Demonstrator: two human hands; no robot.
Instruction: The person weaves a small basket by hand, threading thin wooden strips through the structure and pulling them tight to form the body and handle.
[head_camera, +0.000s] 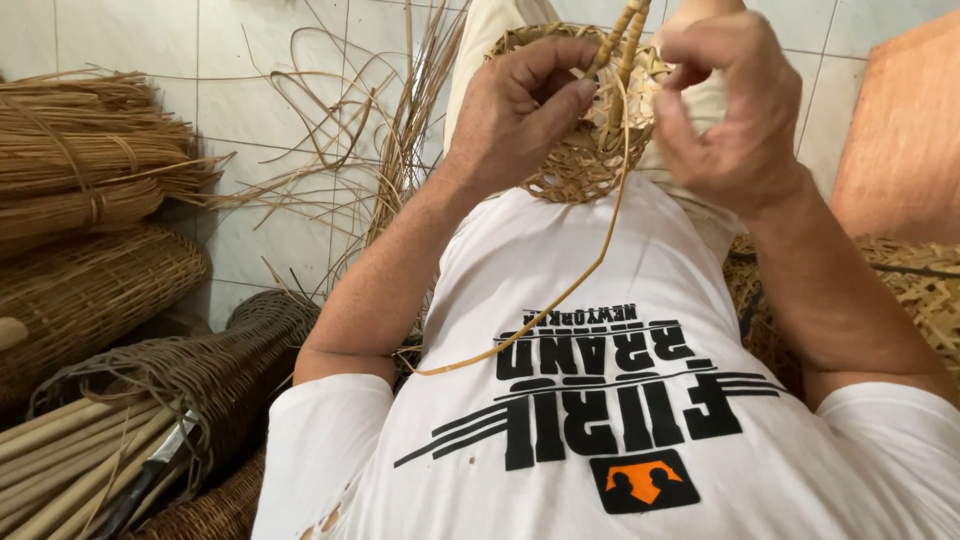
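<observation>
- Head view: a small woven basket (585, 150) is held far and centre, over the lap, between both hands, so that its rim faces the worker.
- Left hand (515, 110) is curled on the basket's left rim; thumb and forefinger are pinched on a pair of upright cane stakes (625, 35), apparently to steady them.
- Right hand (730, 110) is set at the right rim, fingers bent and pressed together; what they grip is hidden.
- A loose cane strand (560, 300) is trailed from the basket down across the white shirt (600, 400), kept free for working.
- Reed bundles (85, 160) and darker woven baskets (215, 370) are stacked left, within reach.
</observation>
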